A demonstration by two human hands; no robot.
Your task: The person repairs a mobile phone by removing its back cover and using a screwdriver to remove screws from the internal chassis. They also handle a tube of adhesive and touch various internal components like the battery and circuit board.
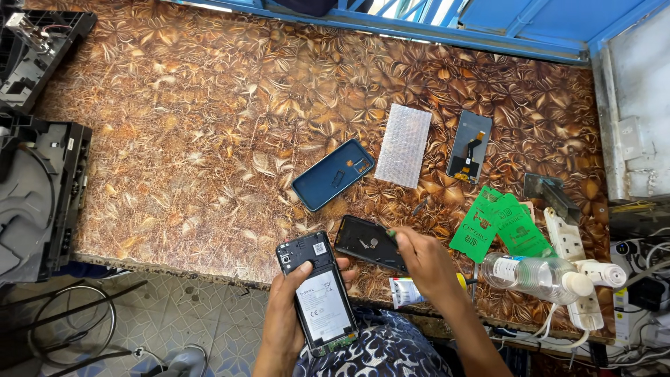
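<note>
My left hand [287, 307] grips an opened phone [317, 293] with its back removed, battery and circuit board showing, held over the table's front edge. My right hand [424, 262] reaches onto the table with fingers pinched, its fingertips on or beside a black inner cover [368, 243] lying just right of the phone; whether it holds anything small is hidden. A blue back cover [333, 174] lies inside-up further back on the brown patterned table [174, 153]. A replacement screen [469, 146] with an orange flex cable rests at the back right.
A bubble-wrap sheet [403, 145] lies beside the blue cover. Green cards [499, 227], a clear plastic bottle [534, 274], a white power strip [574, 258] and a small packet [405, 292] crowd the right front. Black device casings [38, 188] sit at the left edge.
</note>
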